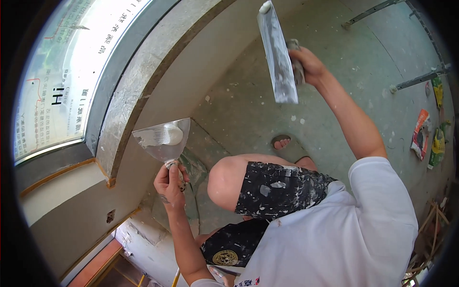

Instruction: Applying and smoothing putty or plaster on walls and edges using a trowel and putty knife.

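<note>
My left hand (170,184) is closed round the handle of a wide putty knife (155,142), its blade pointing away from me. A lump of white putty (172,135) sits on that blade. Farther off to the right, my right hand (310,66) grips the handle of a long plastering trowel (279,60). White smears cover the trowel's metal blade, and a small dab of putty clings to its far corner. The two tools are apart from each other. Nearest to the putty knife is the stone-like window ledge (125,112) on the left.
A window (57,81) with a printed film and dark frame is at upper left. The pale wall (191,67) curves below its ledge. White specks dot the greenish floor (239,105). Crumpled bags (420,134) and metal legs (420,79) stand or lie at right, with wooden sticks (436,225) lower down.
</note>
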Demonstrator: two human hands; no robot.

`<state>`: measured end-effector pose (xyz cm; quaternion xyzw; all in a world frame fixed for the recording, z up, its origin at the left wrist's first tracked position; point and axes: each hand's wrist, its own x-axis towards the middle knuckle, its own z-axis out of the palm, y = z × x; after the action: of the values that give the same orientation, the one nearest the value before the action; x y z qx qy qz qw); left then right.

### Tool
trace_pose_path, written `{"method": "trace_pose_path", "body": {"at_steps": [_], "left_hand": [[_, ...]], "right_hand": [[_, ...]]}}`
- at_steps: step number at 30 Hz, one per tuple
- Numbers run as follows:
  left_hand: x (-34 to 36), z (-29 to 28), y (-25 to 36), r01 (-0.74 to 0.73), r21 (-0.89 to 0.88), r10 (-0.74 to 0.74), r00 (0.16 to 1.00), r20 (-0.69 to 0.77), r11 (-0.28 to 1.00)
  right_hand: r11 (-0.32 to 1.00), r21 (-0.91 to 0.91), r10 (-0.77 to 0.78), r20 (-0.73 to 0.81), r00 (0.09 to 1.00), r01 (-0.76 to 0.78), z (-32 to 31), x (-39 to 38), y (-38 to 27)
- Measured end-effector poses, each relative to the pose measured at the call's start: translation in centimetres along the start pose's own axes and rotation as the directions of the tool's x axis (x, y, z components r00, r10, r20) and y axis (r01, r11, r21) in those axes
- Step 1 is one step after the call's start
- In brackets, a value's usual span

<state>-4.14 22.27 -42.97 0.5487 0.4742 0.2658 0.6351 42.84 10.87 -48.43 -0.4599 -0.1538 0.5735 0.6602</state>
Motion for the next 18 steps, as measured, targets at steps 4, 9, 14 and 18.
{"method": "trace_pose_path", "body": {"at_steps": [4,9,14,18], "left_hand": [[0.0,-0.1,0.2,-0.032,-0.059,0.035,0.999,0.037,0.998],[-0.4,-0.7,0.6,-0.035,-0.068,0.037,0.999,0.022,0.997],[-0.7,-1.4,0.2,-0.038,-0.142,0.039,0.999,0.001,0.989],[-1.0,-1.7,0.4,-0.047,-0.158,0.048,0.999,0.002,0.986]], "right_hand": [[0.995,-0.095,-0.018,-0.102,0.995,0.008,-3.8,7.0,-2.7],[0.996,-0.082,-0.042,-0.179,0.983,0.027,-3.3,9.2,-4.6],[0.994,-0.059,-0.103,-0.240,0.965,0.091,-1.7,10.1,-4.1],[0.988,-0.142,-0.098,-0.322,0.942,0.055,-1.4,11.5,-4.0]]}}
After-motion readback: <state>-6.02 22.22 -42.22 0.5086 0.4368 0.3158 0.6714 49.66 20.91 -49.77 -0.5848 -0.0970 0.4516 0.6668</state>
